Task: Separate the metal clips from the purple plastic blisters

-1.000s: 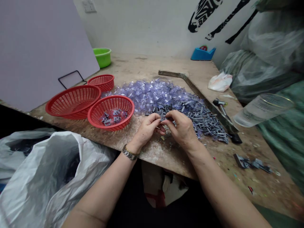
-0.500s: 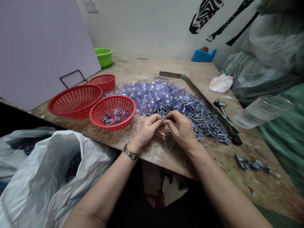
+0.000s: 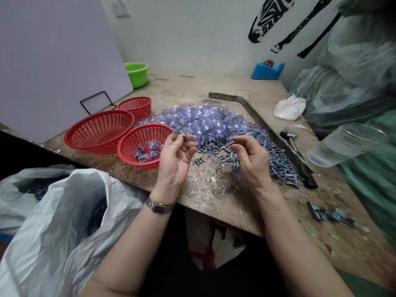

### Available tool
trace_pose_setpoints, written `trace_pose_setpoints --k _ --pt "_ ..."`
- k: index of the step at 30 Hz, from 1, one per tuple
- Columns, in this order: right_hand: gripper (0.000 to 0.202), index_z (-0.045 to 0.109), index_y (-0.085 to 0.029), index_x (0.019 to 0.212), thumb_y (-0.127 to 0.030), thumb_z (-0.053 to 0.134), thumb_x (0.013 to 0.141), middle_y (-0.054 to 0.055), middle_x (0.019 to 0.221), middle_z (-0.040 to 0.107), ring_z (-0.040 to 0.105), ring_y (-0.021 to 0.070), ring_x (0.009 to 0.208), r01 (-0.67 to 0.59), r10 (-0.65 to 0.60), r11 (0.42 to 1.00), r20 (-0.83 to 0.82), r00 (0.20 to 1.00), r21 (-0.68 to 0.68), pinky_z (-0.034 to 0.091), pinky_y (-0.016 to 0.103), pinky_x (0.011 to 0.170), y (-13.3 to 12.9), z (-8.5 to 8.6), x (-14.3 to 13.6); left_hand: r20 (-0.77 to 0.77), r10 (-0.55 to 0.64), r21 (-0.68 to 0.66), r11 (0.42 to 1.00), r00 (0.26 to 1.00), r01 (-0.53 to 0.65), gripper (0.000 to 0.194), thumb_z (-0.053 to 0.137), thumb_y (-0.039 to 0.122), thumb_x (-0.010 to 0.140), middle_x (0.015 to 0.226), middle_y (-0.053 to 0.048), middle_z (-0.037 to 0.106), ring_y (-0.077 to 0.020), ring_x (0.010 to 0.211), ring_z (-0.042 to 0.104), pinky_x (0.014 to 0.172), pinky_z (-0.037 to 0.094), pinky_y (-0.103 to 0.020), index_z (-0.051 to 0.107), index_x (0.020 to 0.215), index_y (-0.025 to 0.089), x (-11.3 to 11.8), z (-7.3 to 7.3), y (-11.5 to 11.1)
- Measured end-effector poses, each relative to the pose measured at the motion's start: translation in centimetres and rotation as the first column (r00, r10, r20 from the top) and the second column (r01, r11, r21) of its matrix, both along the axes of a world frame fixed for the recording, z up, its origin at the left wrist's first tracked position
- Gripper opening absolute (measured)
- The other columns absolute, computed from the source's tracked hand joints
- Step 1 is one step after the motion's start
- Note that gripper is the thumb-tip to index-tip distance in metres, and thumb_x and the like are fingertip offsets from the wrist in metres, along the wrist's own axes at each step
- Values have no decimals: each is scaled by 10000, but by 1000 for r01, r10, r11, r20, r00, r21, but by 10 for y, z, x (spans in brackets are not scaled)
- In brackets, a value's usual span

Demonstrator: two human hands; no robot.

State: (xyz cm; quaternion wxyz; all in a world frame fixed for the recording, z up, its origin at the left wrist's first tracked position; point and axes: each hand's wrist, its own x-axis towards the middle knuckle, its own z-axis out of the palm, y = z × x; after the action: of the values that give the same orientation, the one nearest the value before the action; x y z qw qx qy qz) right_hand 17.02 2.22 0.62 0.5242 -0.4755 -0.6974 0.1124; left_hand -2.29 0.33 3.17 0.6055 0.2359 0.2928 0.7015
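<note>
Pinch small part (image 3: 178,128) lightly in left hand (image 3: 172,167), right of nearest red basket (image 3: 123,154); cannot tell right hand's (image 3: 255,161) grip.

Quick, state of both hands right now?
Left hand: closed, pinching a small piece.
Right hand: half-curled; whether it holds anything cannot be told.

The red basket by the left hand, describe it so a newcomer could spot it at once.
On the wooden table, look left of the heap of clear purplish pieces to the cluster of three red baskets. The wanted basket sits front right, its right edge partly covered by the left hand. It alone shows small grey parts inside.
</note>
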Motion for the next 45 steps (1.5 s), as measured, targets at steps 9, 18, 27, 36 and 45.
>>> trace_pose_setpoints --k 9,18,27,36,45 --pt "102 671 -209 792 -199 571 814 45 791 716 643 204 755 148 -65 977 445 893 -154 448 299 698 13 -10 28 69 117 159 979 991 -126 169 470 237 940 870 -1 680 -45 716 621 606 500 -105 634 902 226 -28 9 2" --pt "135 694 -189 863 -192 559 864 63 897 703 630 202 852 178 15 956 647 762 -232 431 282 759 8 -13 19 -981 31 66 981 192 180 104 514 146 853 924 -66 598 -167 857 605 768 523 -302 602 909 155 16 -32 6" --pt "253 696 -183 1029 -279 486 926 112 1014 669 616 253 967 317 -24 921 778 627 -227 444 322 775 0 -8 -9 -758 115 21 988 -642 152 210 386 137 914 1046 -134 553 -263 1022 525 855 462 -378 592 952 144 17 -41 4" --pt "252 669 -200 1066 -314 501 916 104 1038 650 621 250 973 408 -47 880 810 584 -243 451 320 739 -3 -11 -19 -861 150 48 975 -487 215 182 428 150 894 1007 -106 594 -240 991 541 900 441 -370 602 945 150 15 -45 10" --pt "207 660 -211 1022 -318 546 886 98 1063 649 632 237 956 431 -69 856 763 643 -285 448 311 748 1 -14 -21 -989 134 119 970 -61 211 128 510 84 795 924 -64 619 -183 929 564 883 442 -325 597 859 152 16 -47 17"
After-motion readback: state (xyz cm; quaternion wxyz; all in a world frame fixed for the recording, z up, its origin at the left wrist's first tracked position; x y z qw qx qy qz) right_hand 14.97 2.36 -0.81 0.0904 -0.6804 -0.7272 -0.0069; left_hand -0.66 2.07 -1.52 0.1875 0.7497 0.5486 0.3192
